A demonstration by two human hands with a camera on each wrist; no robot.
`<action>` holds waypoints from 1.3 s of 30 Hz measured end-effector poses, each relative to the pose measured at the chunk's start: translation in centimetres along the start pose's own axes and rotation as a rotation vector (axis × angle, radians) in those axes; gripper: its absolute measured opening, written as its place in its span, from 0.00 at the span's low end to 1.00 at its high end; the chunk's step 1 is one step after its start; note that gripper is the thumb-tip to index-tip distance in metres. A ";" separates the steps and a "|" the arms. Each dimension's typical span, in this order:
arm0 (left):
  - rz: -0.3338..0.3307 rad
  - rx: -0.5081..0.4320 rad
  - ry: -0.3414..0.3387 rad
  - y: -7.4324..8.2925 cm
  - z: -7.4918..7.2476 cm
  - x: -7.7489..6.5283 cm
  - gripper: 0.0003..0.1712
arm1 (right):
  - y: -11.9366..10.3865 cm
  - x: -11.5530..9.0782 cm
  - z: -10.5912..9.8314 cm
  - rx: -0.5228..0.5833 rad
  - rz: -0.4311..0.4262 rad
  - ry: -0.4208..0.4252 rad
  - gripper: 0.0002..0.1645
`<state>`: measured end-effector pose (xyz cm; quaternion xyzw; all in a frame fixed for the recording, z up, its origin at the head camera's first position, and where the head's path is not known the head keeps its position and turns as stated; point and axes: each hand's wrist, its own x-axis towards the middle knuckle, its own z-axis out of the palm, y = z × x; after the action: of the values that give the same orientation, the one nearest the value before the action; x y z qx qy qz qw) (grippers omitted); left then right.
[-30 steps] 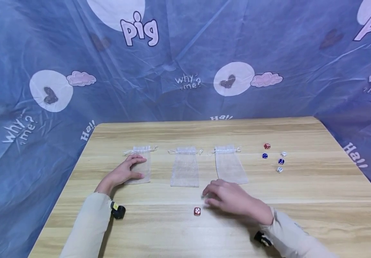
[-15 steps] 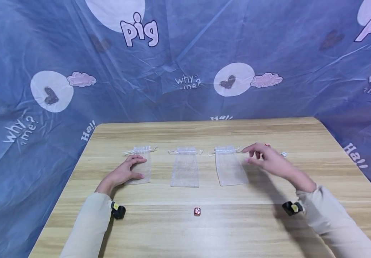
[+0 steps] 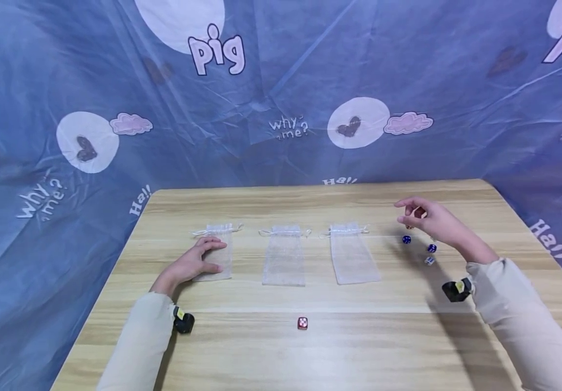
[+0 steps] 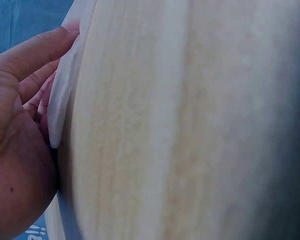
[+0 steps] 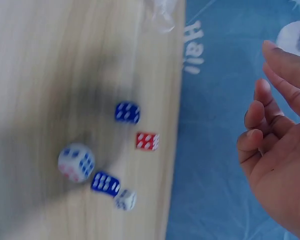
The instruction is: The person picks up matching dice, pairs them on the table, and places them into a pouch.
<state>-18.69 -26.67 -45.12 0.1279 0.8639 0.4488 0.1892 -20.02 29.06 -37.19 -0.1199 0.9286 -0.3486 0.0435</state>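
My left hand (image 3: 190, 267) rests on the left white drawstring pouch (image 3: 224, 257), fingers and thumb spread over it. In the left wrist view, its fingers touch the edge of the white fabric. The right hand (image 3: 441, 224) hovers above several dice at the right, holding nothing, its fingers loosely bent. Below it in the right wrist view lie a red die (image 5: 146, 141), one blue die (image 5: 127, 112), another blue die (image 5: 105, 183), a white die (image 5: 76, 162) and a second white die (image 5: 125, 199). In the head view the hand partly hides the red one.
A middle pouch (image 3: 284, 262) and a right pouch (image 3: 354, 259) lie flat in line with the left one. Nearer the front sits a single red die (image 3: 302, 323). Blue printed cloth (image 3: 261, 152) hangs behind the wooden table (image 3: 359, 347).
My right hand has swung from near the front red die, past the right pouch, to over the dice at the far right. The left hand stays on its pouch. The head view has shifted slightly.
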 end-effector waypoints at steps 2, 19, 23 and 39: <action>0.003 -0.003 -0.002 0.0 0.1 0.1 0.36 | 0.7 0.1 -0.1 -0.009 0.010 0.000 0.24; -0.009 0.000 -0.010 -0.3 0.0 0.0 0.37 | 5.1 1.3 -0.3 -0.111 0.112 -0.102 0.26; -0.010 -0.024 -0.011 -0.1 0.1 -0.1 0.37 | 6.3 1.1 -0.1 -0.115 0.143 -0.132 0.26; -0.009 -0.012 -0.007 -0.4 0.0 0.3 0.36 | 7.8 1.6 0.4 -0.102 0.159 -0.162 0.21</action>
<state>-18.95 -26.81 -45.53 0.1245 0.8612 0.4526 0.1951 -22.98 34.05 -42.62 -0.0759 0.9450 -0.2856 0.1399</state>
